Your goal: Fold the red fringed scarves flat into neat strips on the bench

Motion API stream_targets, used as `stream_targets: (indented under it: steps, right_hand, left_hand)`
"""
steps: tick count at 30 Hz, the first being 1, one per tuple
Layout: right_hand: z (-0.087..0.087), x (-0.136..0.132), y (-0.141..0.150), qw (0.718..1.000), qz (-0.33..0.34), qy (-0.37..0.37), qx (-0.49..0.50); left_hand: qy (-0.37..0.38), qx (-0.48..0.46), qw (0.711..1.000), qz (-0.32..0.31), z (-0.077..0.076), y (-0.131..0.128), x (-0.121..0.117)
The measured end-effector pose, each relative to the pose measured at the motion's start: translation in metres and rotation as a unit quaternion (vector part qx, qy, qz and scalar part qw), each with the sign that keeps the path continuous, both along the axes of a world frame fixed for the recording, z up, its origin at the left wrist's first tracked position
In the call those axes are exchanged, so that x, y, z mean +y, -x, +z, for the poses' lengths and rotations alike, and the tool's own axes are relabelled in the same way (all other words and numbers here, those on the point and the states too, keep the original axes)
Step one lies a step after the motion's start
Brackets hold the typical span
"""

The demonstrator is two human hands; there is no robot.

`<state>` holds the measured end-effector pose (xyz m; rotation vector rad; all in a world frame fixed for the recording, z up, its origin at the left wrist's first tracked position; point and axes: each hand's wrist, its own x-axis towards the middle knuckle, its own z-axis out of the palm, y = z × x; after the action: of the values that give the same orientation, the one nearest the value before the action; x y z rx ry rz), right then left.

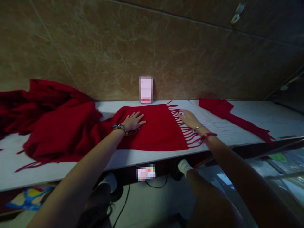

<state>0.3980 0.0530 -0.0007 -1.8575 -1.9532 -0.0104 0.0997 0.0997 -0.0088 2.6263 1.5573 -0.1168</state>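
On a white table (pixel 213 129), left hand (pixel 133 122) spread on red scarf (pixel 160 131); right hand (pixel 188 118) at fringe (pixel 188 134), grip unclear.

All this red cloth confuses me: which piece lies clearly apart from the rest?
The narrow strip at far right, beyond the right hand: white tabletop separates it from the flat fringed cloth and the rumpled heap.

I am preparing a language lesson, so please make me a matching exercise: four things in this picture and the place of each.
1. left hand
2. narrow red cloth
3. phone
4. right hand

A. upright against the wall
B. spread on the wide red cloth
C. at that cloth's fringe
D. right of that fringe

Pairs: 1-B, 2-D, 3-A, 4-C
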Motion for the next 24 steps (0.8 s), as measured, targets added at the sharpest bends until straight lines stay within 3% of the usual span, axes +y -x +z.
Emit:
stream_targets:
  steps: [2, 4, 8, 13, 17, 24]
  right_hand:
    - [-0.005, -0.002, 0.049, 0.997, 0.061, 0.043, 0.002]
    - [-0.01, -0.011, 0.085, 0.993, 0.076, 0.086, 0.003]
    - [-0.018, -0.028, 0.12, 0.986, 0.046, 0.149, -0.052]
    - [-0.019, -0.03, 0.119, 0.97, 0.028, 0.204, -0.132]
    - [-0.019, -0.027, 0.109, 0.968, 0.014, 0.202, -0.149]
    - [-0.021, -0.023, 0.057, 0.966, -0.034, 0.208, -0.152]
  left_hand:
    - [0.013, -0.002, 0.999, 0.042, 0.0, 0.012, -0.01]
    - [0.024, 0.002, 0.998, 0.065, 0.002, 0.02, -0.021]
    - [0.029, 0.033, 0.997, 0.07, 0.012, 0.025, -0.036]
    - [-0.023, 0.054, 0.998, 0.027, 0.017, 0.033, -0.04]
    - [-0.083, 0.058, 0.995, 0.024, 0.017, 0.046, -0.04]
    - [-0.19, 0.016, 0.982, -0.001, 0.035, 0.052, -0.041]
